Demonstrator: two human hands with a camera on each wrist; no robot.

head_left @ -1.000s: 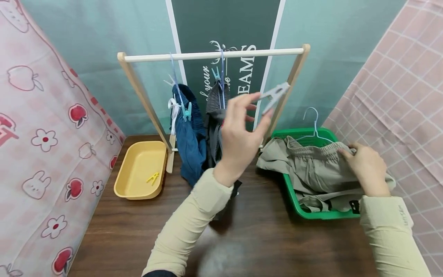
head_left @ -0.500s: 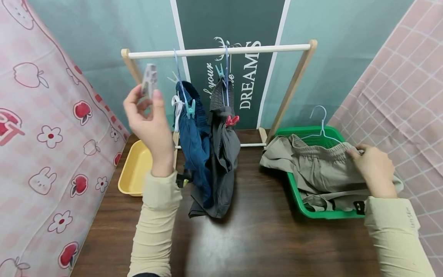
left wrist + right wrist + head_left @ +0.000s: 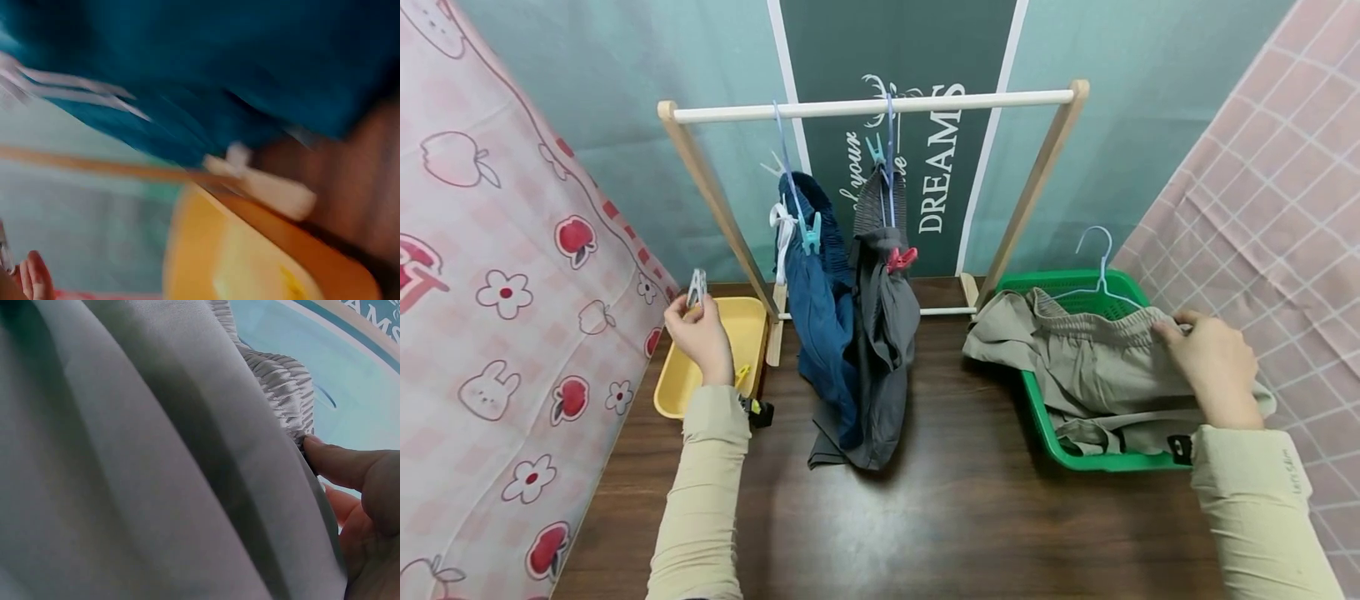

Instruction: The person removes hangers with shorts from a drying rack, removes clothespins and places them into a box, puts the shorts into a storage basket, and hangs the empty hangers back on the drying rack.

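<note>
My left hand (image 3: 702, 343) is at the left, over the yellow tray (image 3: 747, 315), and pinches a pale grey clothespin (image 3: 697, 286) between thumb and fingers. A yellow clothespin (image 3: 742, 374) lies in that tray. The left wrist view is blurred, with only fingertips (image 3: 39, 275) at its lower left corner. On the right, my right hand (image 3: 1213, 365) pinches the elastic waistband of khaki-grey pants (image 3: 1093, 367), the thumb (image 3: 340, 464) pressing on the gathered edge. A light blue hanger (image 3: 1102, 267) stands up behind the waistband. The pants spread over a green basket (image 3: 1051, 437).
A wooden rack with a white rail (image 3: 981, 102) stands at the back. Blue pants (image 3: 820, 308) and dark grey pants (image 3: 883, 350) hang from it on hangers, clipped with blue and red (image 3: 901, 260) clothespins. Patterned cloths line the left and right sides.
My left hand has carried the grey clothespin from in front of the rack leftward, then down over the yellow tray. The right hand keeps its hold on the khaki-grey waistband.
</note>
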